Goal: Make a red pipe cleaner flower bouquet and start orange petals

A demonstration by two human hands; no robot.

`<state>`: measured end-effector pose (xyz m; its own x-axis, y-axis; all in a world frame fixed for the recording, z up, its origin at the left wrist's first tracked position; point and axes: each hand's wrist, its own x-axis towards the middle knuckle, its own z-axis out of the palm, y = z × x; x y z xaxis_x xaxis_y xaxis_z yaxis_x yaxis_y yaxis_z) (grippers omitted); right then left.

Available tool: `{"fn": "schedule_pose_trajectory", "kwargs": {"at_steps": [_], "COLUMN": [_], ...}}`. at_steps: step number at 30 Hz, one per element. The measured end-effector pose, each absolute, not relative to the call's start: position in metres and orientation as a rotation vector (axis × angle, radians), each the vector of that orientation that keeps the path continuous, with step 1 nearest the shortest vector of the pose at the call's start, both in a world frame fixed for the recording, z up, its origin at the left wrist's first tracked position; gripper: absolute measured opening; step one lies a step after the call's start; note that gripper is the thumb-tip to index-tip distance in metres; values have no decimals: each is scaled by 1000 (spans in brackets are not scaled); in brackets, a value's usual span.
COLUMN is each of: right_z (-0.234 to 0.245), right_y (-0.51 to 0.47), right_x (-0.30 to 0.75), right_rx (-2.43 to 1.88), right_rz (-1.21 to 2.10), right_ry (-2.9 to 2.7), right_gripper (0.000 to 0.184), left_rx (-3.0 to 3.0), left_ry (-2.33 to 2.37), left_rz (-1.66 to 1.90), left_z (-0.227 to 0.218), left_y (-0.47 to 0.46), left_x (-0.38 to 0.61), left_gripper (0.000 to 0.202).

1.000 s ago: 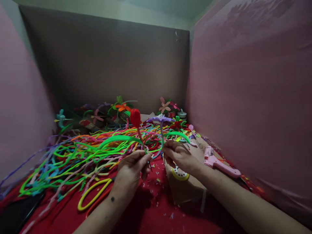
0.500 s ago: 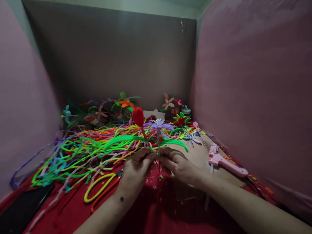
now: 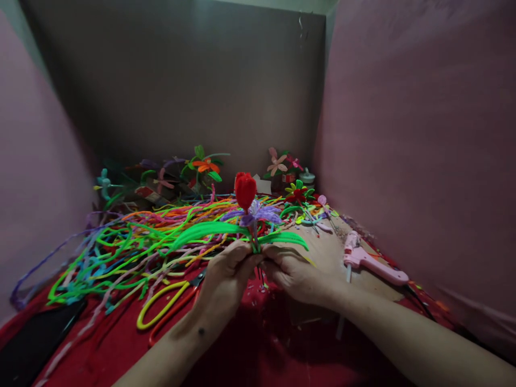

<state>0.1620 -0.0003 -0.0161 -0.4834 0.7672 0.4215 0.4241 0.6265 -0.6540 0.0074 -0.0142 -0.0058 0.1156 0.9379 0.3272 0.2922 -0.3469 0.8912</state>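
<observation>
My left hand pinches the stem of a red pipe-cleaner tulip, which stands upright. Close against it, my right hand grips the stem of a purple pipe-cleaner flower with a pale centre. The tulip's bloom partly covers the purple flower. Long green leaves arch out to both sides above my fingers, and thin dark stem ends poke out below. Fingertips nearly meet, so exactly which stem each one presses is partly hidden.
Loose coloured pipe cleaners are heaped at left and centre. Scissors with yellow and red handles lie by my left wrist, a black phone farther left. A pink glue gun rests on cardboard at right. Finished flowers stand behind.
The red tulip has swung upright and rightward, from leaning left to standing against the purple flower. The two stems are now together between my hands. The view has shifted slightly.
</observation>
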Motion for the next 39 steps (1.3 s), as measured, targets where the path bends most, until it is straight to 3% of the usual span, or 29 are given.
{"fn": "schedule_pose_trajectory", "kwargs": {"at_steps": [12,15,19,24,29,32,36,39], "right_z": [-20,-23,-23,-20,-22,-12,12,19], "right_y": [0,0,1,1,-1,10,54,96], "right_x": [161,160,162,162,159,167,197,221], "right_rx": [-746,-825,-820,-857,-830,-907,-1752,-2036], "right_rz": [1175,1402,1641,1734,1748,1622,651,318], "right_ry": [-1942,-1779,-1658,-1593,-1592,-1907,-2246,-2066], "right_gripper": [22,18,28,38,34,22,19,21], "left_rx": [1559,1510,1487,1482,1415,1442,1501,1501], "left_ry": [1173,1177,1095,1006,1047,1185,1334,1294], "left_rz": [1285,1223,1047,969,1077,1150,1232,1249], "left_z": [-1,1,5,2,3,11,18,16], "left_y": [-17,-16,-13,-10,-12,-13,-11,-8], "left_x": [8,7,3,2,8,6,-2,-6], "left_gripper": [23,17,14,11,19,23,21,27]}}
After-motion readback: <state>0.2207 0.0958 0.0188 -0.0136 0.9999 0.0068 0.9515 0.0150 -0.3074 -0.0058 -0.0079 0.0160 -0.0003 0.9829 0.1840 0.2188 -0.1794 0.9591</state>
